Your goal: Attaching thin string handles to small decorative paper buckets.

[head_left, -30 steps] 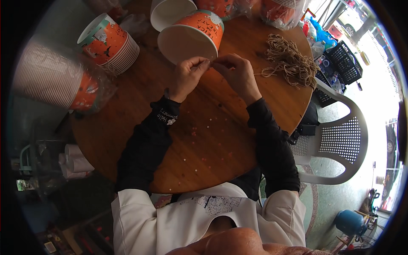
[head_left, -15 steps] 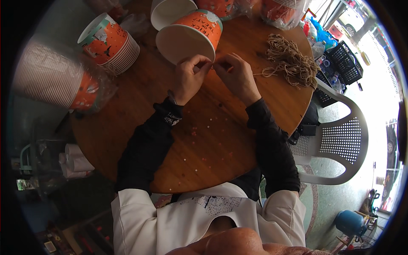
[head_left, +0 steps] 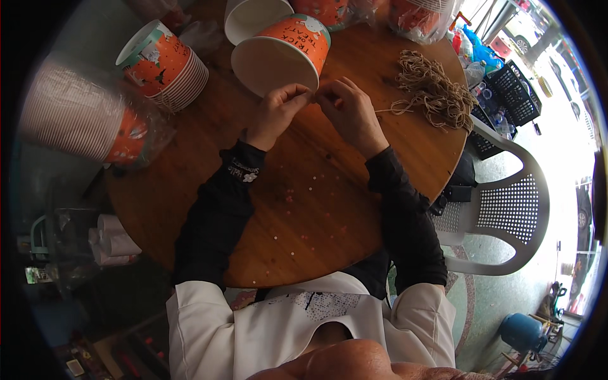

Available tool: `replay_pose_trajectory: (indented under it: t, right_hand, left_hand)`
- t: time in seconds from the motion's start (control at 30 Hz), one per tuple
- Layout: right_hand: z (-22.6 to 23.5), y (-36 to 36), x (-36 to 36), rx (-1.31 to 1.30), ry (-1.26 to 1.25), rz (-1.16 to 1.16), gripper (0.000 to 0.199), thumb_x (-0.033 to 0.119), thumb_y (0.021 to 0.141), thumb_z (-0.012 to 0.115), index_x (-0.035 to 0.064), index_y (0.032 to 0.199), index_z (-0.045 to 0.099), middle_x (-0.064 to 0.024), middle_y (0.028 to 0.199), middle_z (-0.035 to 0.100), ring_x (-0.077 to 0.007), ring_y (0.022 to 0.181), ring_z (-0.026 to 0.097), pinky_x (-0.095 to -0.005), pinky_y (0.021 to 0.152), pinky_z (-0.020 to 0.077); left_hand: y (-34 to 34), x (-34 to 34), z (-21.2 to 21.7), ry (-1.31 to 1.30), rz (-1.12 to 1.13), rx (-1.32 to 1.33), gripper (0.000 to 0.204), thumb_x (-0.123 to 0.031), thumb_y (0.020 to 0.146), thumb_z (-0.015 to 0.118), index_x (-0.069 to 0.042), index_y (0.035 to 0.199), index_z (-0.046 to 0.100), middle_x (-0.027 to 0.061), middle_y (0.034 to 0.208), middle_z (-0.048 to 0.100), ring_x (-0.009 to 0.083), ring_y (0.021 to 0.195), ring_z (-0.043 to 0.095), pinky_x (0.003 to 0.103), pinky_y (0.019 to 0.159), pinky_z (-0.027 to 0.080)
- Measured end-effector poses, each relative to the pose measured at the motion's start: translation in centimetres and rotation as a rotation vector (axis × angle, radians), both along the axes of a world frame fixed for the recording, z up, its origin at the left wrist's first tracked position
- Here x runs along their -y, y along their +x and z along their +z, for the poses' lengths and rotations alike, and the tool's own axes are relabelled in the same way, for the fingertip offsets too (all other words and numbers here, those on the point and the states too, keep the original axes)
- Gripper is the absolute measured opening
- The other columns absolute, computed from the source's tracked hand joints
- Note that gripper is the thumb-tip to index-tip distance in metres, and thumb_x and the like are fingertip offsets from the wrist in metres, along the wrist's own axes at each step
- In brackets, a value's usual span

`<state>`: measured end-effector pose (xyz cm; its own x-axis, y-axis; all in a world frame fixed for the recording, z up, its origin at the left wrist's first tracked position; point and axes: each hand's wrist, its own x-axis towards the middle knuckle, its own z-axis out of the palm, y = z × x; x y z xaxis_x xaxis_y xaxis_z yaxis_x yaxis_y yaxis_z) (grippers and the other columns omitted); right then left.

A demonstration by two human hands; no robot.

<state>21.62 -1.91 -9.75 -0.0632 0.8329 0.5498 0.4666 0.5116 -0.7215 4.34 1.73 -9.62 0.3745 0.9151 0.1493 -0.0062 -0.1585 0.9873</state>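
An orange paper bucket [head_left: 297, 44] with a white inside lies on its side on the round wooden table, its mouth tilted toward me. At the right edge of its rim, the fingertips of my left hand [head_left: 271, 117] and my right hand [head_left: 354, 117] meet in a pinch. A thin beige cord [head_left: 386, 111] runs from behind my right hand to a loose heap of twine [head_left: 434, 88] at the right. My right fingers appear closed on this cord. Whatever my left fingertips pinch is too small to make out.
A nested bucket stack [head_left: 168, 69] and a plastic-wrapped stack [head_left: 82, 117] are at the left. More wrapped buckets [head_left: 421, 16] stand at the back. Small pale and reddish bits dot the wooden table [head_left: 316, 266]. A grey plastic chair [head_left: 535, 190] and black crates [head_left: 516, 95] are at the right.
My left wrist and forearm have shifted slightly left and turned, with the fingers straighter. My right hand has barely moved, and the bucket has shifted very slightly left.
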Motion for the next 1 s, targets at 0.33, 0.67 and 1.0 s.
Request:
replay_pose_trajectory:
  t: [0.33,0.67,1.0]
  right_hand:
    - [0.2,-0.4,0.1,-0.129,0.005,0.054,0.014,0.006,0.084,0.064,0.0031,0.098,0.065,-0.0104,0.091,0.064,-0.0249,0.077,0.065,-0.0329,0.069,0.0531]
    - [0.5,-0.1,0.3,-0.099,0.03,-0.021,0.013,0.008,0.082,0.066,0.0051,0.095,0.065,-0.0094,0.086,0.065,-0.0234,0.073,0.066,-0.0325,0.066,0.0533]
    - [-0.2,0.5,-0.5,-0.321,-0.151,-0.003,0.014,0.011,0.085,0.064,-0.0011,0.09,0.063,-0.009,0.079,0.067,-0.0145,0.075,0.066,-0.0292,0.068,0.0513]
  left_hand:
    - [-1.3,-1.7,-1.5,-0.398,-0.291,0.402,0.019,-0.018,0.093,0.059,-0.004,0.102,0.067,0.0028,0.096,0.067,0.0121,0.086,0.061,0.025,0.077,0.043]
    - [-0.5,-0.7,-0.5,-0.3,-0.258,0.31,0.02,-0.015,0.093,0.06,-0.002,0.105,0.068,0.0032,0.098,0.068,0.0126,0.088,0.063,0.026,0.085,0.046]
    - [0.0,0.3,0.4,-0.149,-0.089,0.077,0.018,-0.008,0.091,0.062,0.0,0.106,0.067,0.0031,0.095,0.067,0.0074,0.087,0.06,0.022,0.081,0.048]
